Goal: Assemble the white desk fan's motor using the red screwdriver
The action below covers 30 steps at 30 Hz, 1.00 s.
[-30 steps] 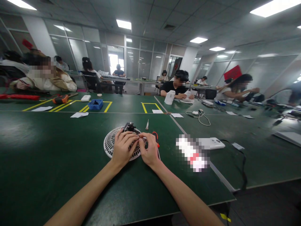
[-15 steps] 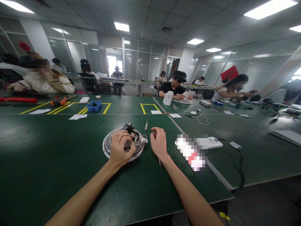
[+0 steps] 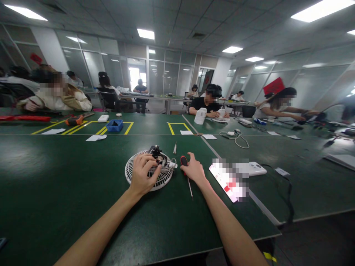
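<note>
A round white fan grille [image 3: 133, 176] lies flat on the green table [image 3: 69, 184], with a small black motor and wire assembly [image 3: 159, 157] on top of it. My left hand [image 3: 142, 174] rests on the grille with its fingers curled round the assembly. My right hand [image 3: 194, 170] lies just to the right of the grille, its fingers closing on the red-and-black handle of a screwdriver [image 3: 186, 173] whose shaft points back along the table towards me.
A second small screwdriver [image 3: 174, 147] lies beyond the grille. A white device [image 3: 256, 169] and a blurred card sit to the right, near a black cable [image 3: 288, 195]. A blue bin [image 3: 114, 125], papers and other seated people lie further back.
My right hand left the assembly, moved right and came down on the screwdriver handle. My left hand stayed on the grille.
</note>
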Motion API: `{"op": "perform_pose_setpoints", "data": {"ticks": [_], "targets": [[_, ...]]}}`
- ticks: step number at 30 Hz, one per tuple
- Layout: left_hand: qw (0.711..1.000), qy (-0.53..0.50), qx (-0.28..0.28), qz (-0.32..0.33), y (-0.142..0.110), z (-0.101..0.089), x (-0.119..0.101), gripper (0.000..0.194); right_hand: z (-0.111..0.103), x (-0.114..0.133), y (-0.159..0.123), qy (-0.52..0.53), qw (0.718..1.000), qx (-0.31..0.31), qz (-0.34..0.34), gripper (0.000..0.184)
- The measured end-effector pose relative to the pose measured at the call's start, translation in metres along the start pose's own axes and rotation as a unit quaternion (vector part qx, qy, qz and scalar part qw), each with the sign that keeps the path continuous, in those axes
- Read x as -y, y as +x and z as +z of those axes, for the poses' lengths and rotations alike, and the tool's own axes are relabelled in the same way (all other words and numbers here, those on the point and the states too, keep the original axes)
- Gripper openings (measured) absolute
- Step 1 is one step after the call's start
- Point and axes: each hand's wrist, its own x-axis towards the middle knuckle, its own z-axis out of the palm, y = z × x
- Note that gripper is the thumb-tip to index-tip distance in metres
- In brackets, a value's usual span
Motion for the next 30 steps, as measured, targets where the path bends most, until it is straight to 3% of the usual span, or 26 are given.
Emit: {"op": "perform_pose_setpoints", "data": {"ticks": [3, 7, 10, 15, 21, 23, 30], "targets": [[1.000, 0.001, 0.002, 0.004, 0.000, 0.001, 0.000, 0.012, -0.003, -0.003, 0.008, 0.221, 0.975, 0.000, 0.018, 0.069], [1.000, -0.002, 0.009, 0.003, -0.001, 0.003, -0.001, 0.015, -0.005, 0.006, 0.007, 0.499, 0.866, 0.019, 0.039, 0.061], [1.000, -0.010, 0.011, -0.003, -0.002, 0.004, -0.001, 0.014, -0.004, 0.016, 0.000, 0.573, 0.817, 0.013, 0.059, 0.054], [1.000, -0.016, 0.001, -0.016, -0.004, 0.008, 0.001, 0.013, 0.008, 0.022, -0.008, 0.642, 0.759, -0.027, 0.101, 0.048], [0.999, -0.013, -0.003, -0.046, -0.004, 0.009, 0.001, 0.007, 0.017, 0.019, -0.005, 0.688, 0.710, -0.060, 0.141, 0.047], [0.999, -0.007, -0.009, -0.050, -0.004, 0.007, -0.001, 0.001, 0.018, 0.017, -0.004, 0.690, 0.706, -0.073, 0.142, 0.048], [0.999, -0.013, -0.016, -0.041, -0.003, 0.006, -0.003, 0.010, 0.019, 0.014, -0.005, 0.689, 0.707, -0.072, 0.140, 0.043]]}}
